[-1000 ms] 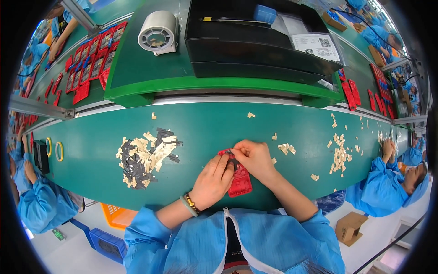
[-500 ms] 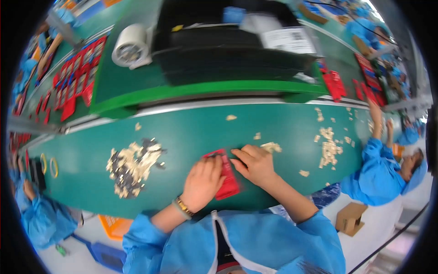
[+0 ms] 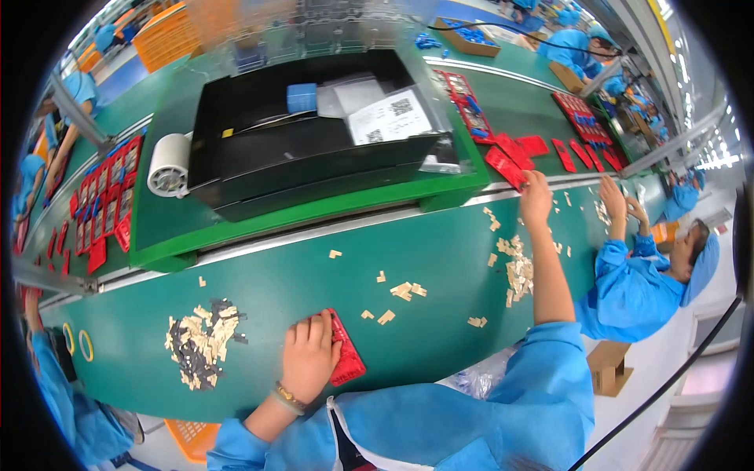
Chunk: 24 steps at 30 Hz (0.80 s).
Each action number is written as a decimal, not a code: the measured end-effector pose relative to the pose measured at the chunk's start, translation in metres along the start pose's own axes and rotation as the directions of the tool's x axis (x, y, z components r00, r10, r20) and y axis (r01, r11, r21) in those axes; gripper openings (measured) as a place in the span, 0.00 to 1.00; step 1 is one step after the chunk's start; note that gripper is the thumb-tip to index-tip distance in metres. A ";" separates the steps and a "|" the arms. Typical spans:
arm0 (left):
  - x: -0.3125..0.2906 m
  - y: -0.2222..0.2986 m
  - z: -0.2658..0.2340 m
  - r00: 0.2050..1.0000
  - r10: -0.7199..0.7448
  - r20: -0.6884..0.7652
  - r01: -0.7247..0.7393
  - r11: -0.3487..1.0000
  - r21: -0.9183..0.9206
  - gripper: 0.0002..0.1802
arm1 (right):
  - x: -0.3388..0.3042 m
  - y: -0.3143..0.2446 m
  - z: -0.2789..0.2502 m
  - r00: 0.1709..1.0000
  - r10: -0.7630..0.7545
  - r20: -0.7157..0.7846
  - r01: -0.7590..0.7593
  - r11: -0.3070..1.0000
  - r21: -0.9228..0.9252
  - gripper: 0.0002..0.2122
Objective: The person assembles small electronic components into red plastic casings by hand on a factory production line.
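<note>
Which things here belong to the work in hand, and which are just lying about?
Work, apparently:
- red case, under left hand
- red piece, at right hand
- black-and-cream pile

Lying about, seemingly:
- white cylinder
- cardboard box
- orange crate

A factory assembly workshop: many red casings lie left and right of the black box, small pieces are heaped on the counter before it, and co-workers in matching blue smocks flank it.
</note>
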State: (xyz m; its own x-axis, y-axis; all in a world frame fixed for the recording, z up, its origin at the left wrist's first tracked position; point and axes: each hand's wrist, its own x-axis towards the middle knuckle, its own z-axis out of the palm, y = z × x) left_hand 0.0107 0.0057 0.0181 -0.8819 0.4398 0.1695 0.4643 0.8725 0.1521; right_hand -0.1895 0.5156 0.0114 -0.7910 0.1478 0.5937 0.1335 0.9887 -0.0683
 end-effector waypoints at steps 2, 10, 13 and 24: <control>0.002 0.001 0.001 0.999 0.009 0.033 -0.009 1.000 -0.022 0.34 | 0.012 0.034 0.010 0.999 -0.004 0.033 0.004 1.000 -0.011 0.16; -0.038 -0.015 -0.019 0.939 0.296 0.174 -0.289 0.955 -0.066 0.37 | 0.031 0.057 0.048 0.966 -0.211 0.150 0.219 0.975 -0.035 0.22; 0.026 -0.074 -0.003 0.962 0.268 0.052 -0.273 0.942 0.194 0.30 | 0.031 0.128 0.044 0.943 -0.241 0.228 0.271 0.956 -0.112 0.25; -0.022 -0.190 -0.051 0.957 -0.284 -0.057 0.259 0.926 -0.275 0.12 | -0.056 -0.074 -0.059 0.948 -0.075 -0.311 0.185 0.920 0.345 0.11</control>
State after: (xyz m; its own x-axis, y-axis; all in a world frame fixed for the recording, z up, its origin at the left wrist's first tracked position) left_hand -0.0543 -0.1807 0.0347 -0.9715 0.1610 0.1741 0.2240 0.8634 0.4521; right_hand -0.1198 0.4332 0.0304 -0.5740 0.0585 0.8168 -0.2297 0.9459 -0.2291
